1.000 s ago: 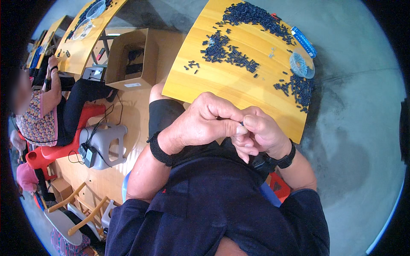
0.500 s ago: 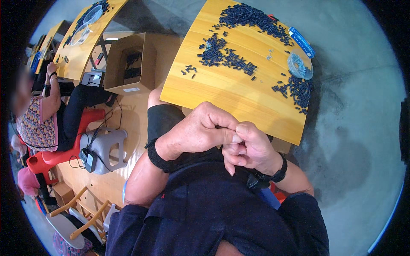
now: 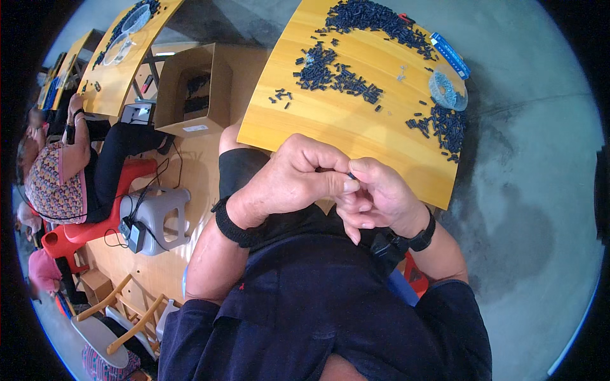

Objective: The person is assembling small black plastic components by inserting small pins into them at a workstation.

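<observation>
Above my lap, in front of the table's near edge, my two hands meet at their fingertips. Thumb and forefinger of my left hand pinch a small black piece, of which only a dark end shows. My right hand comes against it from the other side with thumb and curled fingers; whatever lies inside its grip is hidden. Similar short black cylindrical pieces lie beyond on the yellow wooden table, in a large far pile, a middle pile and a right pile.
A clear tub of light-blue bits and a blue box stand at the table's right edge. Left of the table are an open cardboard box, a grey stool with cables and a seated person.
Both hands have risen slightly toward the table, still together. My right thumb has shifted off the left fingertips, and the dark end of the piece now shows between them.
</observation>
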Demonstrator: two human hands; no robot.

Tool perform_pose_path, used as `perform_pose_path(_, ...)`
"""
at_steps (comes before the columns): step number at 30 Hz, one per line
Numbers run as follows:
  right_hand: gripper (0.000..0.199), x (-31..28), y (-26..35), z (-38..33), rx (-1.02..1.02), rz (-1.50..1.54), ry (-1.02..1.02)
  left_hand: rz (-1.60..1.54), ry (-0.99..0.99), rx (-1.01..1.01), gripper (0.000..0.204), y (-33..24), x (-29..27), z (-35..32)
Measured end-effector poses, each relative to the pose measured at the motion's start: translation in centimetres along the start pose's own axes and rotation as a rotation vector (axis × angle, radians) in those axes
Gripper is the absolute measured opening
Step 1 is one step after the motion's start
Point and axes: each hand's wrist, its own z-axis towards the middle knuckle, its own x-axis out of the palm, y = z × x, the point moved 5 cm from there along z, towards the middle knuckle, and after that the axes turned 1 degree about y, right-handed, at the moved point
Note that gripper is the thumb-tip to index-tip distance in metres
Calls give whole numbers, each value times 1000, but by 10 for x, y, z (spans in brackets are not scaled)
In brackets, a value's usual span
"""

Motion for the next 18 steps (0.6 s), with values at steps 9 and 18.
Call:
perform_pose_path(9,36,1,-10,3,-50,85,-68,15,59,-64,9,2,-3,5)
perform_pose_path(18,46,-8,-4,6,-40,63,-166,-68,-55,-54,9,9,-8,9)
